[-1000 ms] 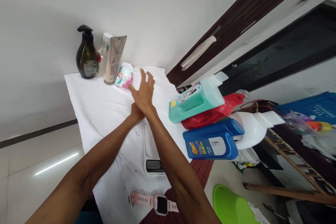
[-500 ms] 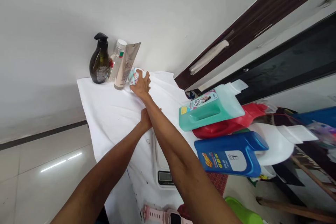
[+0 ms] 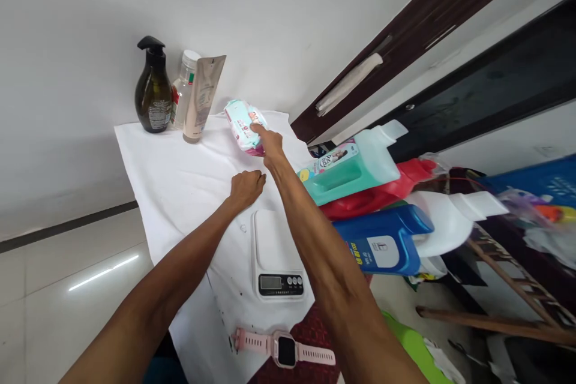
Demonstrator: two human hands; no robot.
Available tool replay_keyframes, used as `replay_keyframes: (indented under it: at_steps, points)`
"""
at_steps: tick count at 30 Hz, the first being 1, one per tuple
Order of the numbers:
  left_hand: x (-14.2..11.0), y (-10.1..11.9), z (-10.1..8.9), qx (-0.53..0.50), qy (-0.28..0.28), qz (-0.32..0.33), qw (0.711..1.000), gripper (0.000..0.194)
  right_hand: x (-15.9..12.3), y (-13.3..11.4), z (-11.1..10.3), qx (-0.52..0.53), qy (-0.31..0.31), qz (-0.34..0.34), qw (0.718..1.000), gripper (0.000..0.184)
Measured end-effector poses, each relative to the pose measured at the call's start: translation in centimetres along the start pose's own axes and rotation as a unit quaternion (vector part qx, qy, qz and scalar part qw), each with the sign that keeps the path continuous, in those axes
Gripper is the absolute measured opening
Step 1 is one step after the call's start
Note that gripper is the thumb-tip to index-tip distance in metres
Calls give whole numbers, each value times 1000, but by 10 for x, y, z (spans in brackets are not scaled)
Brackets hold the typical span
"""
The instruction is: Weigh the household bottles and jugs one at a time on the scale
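Note:
My right hand (image 3: 271, 143) grips the right end of a small pink and pale-blue pack of wipes (image 3: 243, 126), thumb on top, near the back of the cloth. Whether the pack touches the cloth I cannot tell. My left hand (image 3: 247, 188) rests on the white cloth (image 3: 180, 186) just in front, its fingers curled; what they hold, if anything, is hidden. A white kitchen scale (image 3: 272, 246) with a dark display lies nearer to me, between my forearms. Closer still is a pink smartwatch (image 3: 285, 350) with its strap laid out.
At the back left stand a dark pump bottle (image 3: 153, 93), a clear bottle (image 3: 180, 96) and a beige tube (image 3: 202, 96). Along the right edge are a green jug (image 3: 355, 168), a red bottle (image 3: 382, 192), a blue bottle (image 3: 387, 243) and a white bottle (image 3: 443, 222). The wall closes off the back.
My right hand has taken hold of the pack of wipes and moved it right, away from the beige tube. My left hand now lies apart from my right arm, and the scale shows more fully.

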State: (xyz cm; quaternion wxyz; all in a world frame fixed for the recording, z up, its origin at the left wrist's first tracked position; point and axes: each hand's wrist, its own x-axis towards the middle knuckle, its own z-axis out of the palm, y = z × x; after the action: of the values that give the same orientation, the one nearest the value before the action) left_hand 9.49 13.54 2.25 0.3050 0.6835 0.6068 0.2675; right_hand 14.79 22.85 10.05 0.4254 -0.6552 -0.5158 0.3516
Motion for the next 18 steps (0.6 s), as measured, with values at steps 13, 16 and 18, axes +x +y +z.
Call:
replay_keyframes:
  at_steps: [13,16,18]
  points:
    - [0,6,-4,59,12,1,998,43,-235,46,-197,-134,70,-78,985,49]
    - [1,7,-3,63,19,-1,998,44,-261,70,-187,-172,95,-63,979,55]
    - [0,7,-4,64,21,-1,998,43,-265,83,-177,-182,100,-60,976,60]
